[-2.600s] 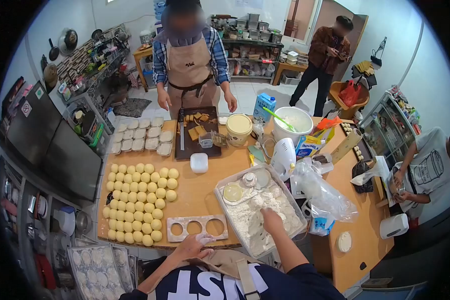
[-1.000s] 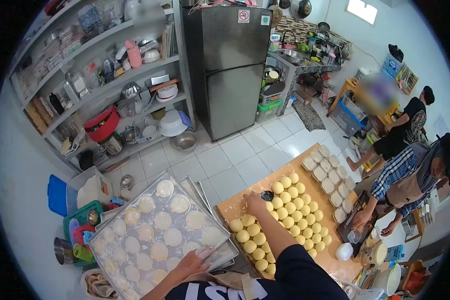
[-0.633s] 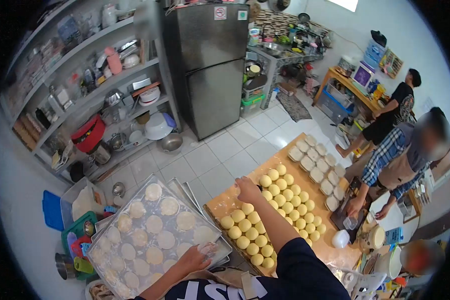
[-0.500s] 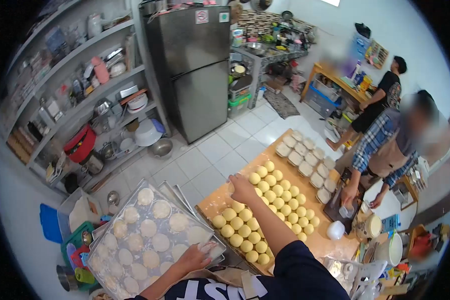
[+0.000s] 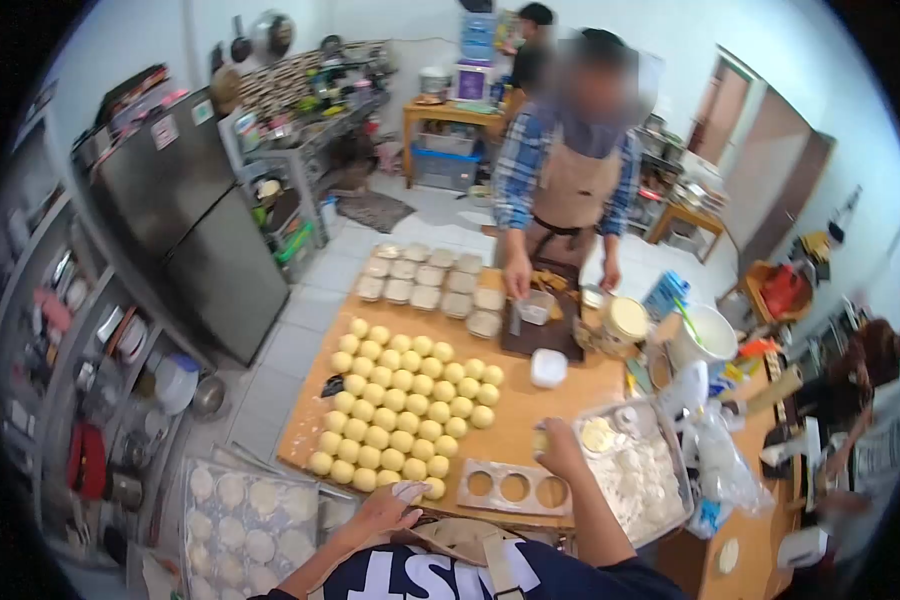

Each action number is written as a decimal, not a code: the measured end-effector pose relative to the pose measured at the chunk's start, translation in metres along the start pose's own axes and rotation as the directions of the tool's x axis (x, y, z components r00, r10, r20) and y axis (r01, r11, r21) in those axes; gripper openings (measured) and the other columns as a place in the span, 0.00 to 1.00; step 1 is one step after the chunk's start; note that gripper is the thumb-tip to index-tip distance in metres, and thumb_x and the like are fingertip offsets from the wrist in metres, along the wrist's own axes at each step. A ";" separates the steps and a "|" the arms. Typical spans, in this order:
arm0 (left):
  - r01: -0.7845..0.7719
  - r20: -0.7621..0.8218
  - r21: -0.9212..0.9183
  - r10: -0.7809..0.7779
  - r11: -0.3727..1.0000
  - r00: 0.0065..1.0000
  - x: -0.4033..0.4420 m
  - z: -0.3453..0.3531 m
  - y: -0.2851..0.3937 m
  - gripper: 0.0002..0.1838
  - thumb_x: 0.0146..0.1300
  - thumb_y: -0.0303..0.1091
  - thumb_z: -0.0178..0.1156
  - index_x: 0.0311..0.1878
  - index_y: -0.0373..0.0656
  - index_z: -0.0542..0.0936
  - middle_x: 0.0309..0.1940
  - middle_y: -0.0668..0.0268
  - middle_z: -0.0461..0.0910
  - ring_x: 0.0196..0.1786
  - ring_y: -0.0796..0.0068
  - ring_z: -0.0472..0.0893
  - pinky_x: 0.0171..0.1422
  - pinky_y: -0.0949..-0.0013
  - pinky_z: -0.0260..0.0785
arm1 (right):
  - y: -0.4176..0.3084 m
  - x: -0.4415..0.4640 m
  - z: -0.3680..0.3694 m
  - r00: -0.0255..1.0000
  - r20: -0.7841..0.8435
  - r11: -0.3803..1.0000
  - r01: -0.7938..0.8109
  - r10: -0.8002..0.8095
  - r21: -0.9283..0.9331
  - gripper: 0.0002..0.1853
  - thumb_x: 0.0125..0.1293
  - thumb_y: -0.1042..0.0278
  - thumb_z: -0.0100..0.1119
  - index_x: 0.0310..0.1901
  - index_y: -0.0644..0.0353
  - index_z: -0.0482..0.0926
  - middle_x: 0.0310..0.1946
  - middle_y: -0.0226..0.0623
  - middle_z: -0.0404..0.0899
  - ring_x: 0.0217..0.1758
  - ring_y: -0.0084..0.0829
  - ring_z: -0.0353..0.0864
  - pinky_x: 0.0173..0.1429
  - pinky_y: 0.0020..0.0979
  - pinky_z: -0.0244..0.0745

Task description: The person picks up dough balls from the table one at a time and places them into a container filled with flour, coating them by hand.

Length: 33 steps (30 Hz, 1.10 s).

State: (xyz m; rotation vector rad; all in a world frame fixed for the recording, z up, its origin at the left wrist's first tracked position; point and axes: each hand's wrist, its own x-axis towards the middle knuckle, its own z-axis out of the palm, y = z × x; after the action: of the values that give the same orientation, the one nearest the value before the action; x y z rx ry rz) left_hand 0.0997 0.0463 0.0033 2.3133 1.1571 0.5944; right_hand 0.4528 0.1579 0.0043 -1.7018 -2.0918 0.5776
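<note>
My left hand is closed at the table's near edge, fingers around a pale, flat piece of dough. Just beyond it, yellow balls stand in tight rows. My right hand is closed over the table beside the flour tray; a bit of a yellow ball shows at its fingertips, the rest hidden. Between my hands lies a flat plate with three round holes. To the right, a tray holds flour and pale dough pieces. Floured dough discs cover another tray at lower left.
Across the table a person in an apron handles a clear container over a dark board. Small filled containers stand at the far left. A white bucket and plastic bags crowd the right side.
The view has turned right. My right hand has moved from the far-left side of the yellow balls to beside the flour tray. My left hand stays low by the table edge.
</note>
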 end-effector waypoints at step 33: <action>-0.124 0.172 -0.081 0.136 0.989 0.976 0.092 0.136 0.141 0.25 0.55 0.34 0.56 0.58 0.40 0.71 0.48 0.51 0.76 0.51 0.50 0.75 0.56 0.55 0.68 | 0.175 -0.176 -0.057 0.948 0.314 0.992 -0.006 0.046 -0.126 0.20 0.44 0.80 0.55 0.43 0.60 0.79 0.41 0.51 0.77 0.49 0.47 0.75 0.54 0.41 0.71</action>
State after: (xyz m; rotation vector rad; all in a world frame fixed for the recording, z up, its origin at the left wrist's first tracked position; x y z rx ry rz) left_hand 0.3137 0.0172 -0.0058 2.3413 0.8945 0.4560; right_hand 0.6618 0.0216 -0.0478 -1.8064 -2.3725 0.7902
